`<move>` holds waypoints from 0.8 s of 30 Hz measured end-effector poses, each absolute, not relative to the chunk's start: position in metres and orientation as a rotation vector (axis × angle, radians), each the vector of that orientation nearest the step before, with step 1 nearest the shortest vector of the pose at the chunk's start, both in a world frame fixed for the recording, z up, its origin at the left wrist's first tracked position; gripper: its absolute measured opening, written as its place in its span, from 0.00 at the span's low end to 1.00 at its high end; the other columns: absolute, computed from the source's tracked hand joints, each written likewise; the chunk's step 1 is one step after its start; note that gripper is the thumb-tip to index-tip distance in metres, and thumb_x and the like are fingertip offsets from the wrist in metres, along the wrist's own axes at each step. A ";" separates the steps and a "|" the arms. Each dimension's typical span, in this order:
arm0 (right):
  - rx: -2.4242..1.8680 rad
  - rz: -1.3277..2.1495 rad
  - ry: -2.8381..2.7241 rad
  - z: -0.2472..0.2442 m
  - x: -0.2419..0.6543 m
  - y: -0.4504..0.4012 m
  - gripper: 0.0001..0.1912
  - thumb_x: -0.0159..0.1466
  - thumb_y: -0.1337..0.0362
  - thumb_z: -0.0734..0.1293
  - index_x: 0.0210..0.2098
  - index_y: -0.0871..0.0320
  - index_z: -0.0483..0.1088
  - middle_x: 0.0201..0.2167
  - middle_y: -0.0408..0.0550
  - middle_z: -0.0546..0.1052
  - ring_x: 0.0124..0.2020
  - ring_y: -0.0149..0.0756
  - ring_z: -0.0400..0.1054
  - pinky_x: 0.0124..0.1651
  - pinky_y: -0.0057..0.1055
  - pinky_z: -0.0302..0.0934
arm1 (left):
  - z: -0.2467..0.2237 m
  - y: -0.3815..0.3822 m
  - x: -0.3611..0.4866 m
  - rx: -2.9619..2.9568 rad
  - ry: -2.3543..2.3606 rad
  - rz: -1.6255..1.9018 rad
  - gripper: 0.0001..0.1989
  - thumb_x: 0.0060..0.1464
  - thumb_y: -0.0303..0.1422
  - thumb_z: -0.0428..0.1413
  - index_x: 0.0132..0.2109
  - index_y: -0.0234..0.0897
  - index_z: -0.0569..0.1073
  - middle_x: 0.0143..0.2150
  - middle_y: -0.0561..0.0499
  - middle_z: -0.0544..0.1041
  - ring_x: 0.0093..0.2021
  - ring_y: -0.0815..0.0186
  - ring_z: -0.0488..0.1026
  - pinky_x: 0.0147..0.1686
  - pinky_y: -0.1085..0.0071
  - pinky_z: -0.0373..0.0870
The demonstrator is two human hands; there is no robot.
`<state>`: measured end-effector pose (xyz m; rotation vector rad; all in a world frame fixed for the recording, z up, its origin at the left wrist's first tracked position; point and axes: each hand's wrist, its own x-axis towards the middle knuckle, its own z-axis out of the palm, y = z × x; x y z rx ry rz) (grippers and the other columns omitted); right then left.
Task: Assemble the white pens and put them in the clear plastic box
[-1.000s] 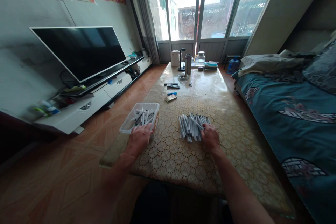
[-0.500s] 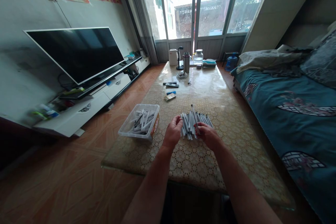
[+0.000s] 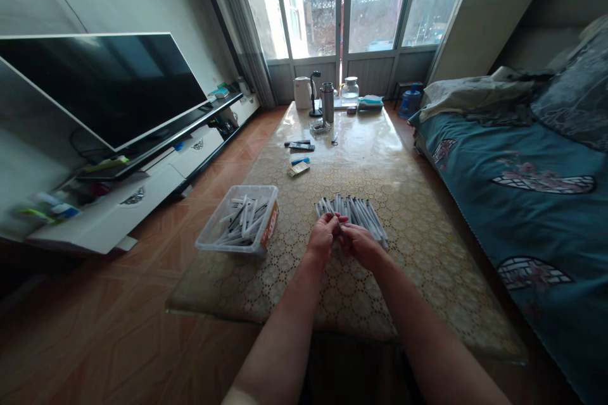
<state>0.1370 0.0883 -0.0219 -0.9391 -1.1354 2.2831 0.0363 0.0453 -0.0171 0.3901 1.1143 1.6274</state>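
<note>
My left hand (image 3: pixel 323 235) and my right hand (image 3: pixel 357 242) meet at the fingertips over the near edge of a row of white pens with dark tips (image 3: pixel 368 216). Both hands are closed on a small part of a pen that shows between the fingers; the rest of it is hidden. The row of pens lies side by side on the patterned tablecloth, just beyond my hands. To the left stands a clear plastic box (image 3: pixel 203 242), with more white pens (image 3: pixel 247 218) lying loosely inside.
Farther up the table (image 3: pixel 266 278) lie a small yellowish box (image 3: pixel 298 169), a blue object (image 3: pixel 300 160) and a remote (image 3: pixel 302 147). A flask (image 3: pixel 327 101), a kettle (image 3: pixel 303 93) and a glass jug (image 3: pixel 350 90) stand at the far end. A bed (image 3: pixel 479 164) is on the right.
My hands have come together at the fingertips. The pen in my right hand, upright before, is now mostly hidden between both hands. The view has shifted slightly to the right.
</note>
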 end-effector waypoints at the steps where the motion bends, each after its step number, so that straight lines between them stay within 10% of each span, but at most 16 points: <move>1: -0.935 2.274 -1.140 -0.023 0.135 0.089 0.09 0.54 0.62 0.65 0.34 0.59 0.67 0.18 0.37 0.65 0.14 0.23 0.54 0.16 0.22 0.45 | -0.017 0.048 0.035 0.383 1.110 1.615 0.13 0.51 0.36 0.58 0.40 0.36 0.65 0.34 0.48 0.78 0.16 0.74 0.66 0.15 0.77 0.60; 13: -0.971 2.337 -1.271 -0.007 0.119 0.104 0.15 0.55 0.55 0.66 0.38 0.54 0.62 0.14 0.30 0.50 0.12 0.21 0.38 0.16 0.21 0.31 | -0.021 0.070 0.023 0.258 1.040 1.812 0.18 0.42 0.40 0.65 0.34 0.35 0.67 0.26 0.51 0.76 0.26 0.70 0.73 0.28 0.76 0.66; 24: -0.896 1.981 -1.552 -0.015 0.122 0.111 0.21 0.56 0.46 0.66 0.31 0.60 0.69 0.13 0.34 0.55 0.15 0.24 0.45 0.18 0.25 0.39 | -0.015 0.068 0.035 0.322 1.135 1.854 0.19 0.40 0.42 0.66 0.33 0.33 0.69 0.29 0.47 0.79 0.31 0.66 0.76 0.37 0.71 0.70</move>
